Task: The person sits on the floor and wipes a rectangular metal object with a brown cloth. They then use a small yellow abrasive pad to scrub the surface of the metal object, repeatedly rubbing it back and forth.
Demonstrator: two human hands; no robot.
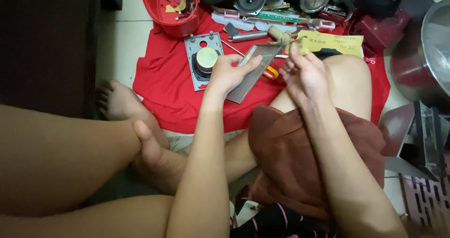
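Left hand [228,72] grips flat grey metal plate [253,71] by lower edge, held tilted above red cloth [164,88] on floor. Right hand [302,71] pinches folded yellow sandpaper [300,45] against plate's top corner. Plate likely stiff, light, thin-edged; best held by long edges. Sandpaper floppy.

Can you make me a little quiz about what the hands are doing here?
1. True or false: the left hand holds the flat grey metal plate.
2. What does the right hand pinch? A) folded yellow sandpaper piece B) a spoon C) a green ball
3. What colour is the cloth spread on the floor?

Key: 1 true. 2 A. 3 red.
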